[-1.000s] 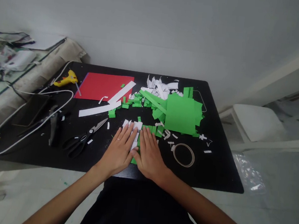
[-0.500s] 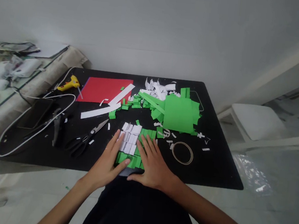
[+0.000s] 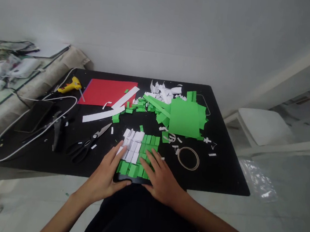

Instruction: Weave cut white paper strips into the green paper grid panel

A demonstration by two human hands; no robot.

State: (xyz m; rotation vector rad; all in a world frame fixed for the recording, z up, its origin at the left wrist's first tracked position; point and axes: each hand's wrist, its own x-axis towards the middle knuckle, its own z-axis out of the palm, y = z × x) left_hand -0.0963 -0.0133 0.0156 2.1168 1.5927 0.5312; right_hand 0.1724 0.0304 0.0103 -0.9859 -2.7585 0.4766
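Note:
Rows of folded white paper pieces (image 3: 133, 146) and folded green paper pieces (image 3: 150, 141) lie side by side as one block at the table's front edge. More green pieces run along the near side, below the white ones. My left hand (image 3: 107, 172) rests at the block's left side, fingers stretched onto the white pieces, thumb along the near edge. My right hand (image 3: 162, 177) lies over the right side, fingers spread on the green pieces. Neither hand grips anything. Part of the green section is hidden under my right fingers.
On the black table (image 3: 215, 177) lie scissors (image 3: 88, 144), pliers (image 3: 57, 131), a yellow glue gun (image 3: 71, 85), a white cable (image 3: 32, 143), a red sheet (image 3: 104, 93), white strips (image 3: 104, 113), green sheets (image 3: 185, 117), paper scraps (image 3: 163, 91) and a ring (image 3: 188, 158). A white chair (image 3: 263, 127) stands right.
Both hands have slid back toward me and apart, uncovering more of the white and green pieces. The block has shifted slightly left. My thumbs are farther from each other.

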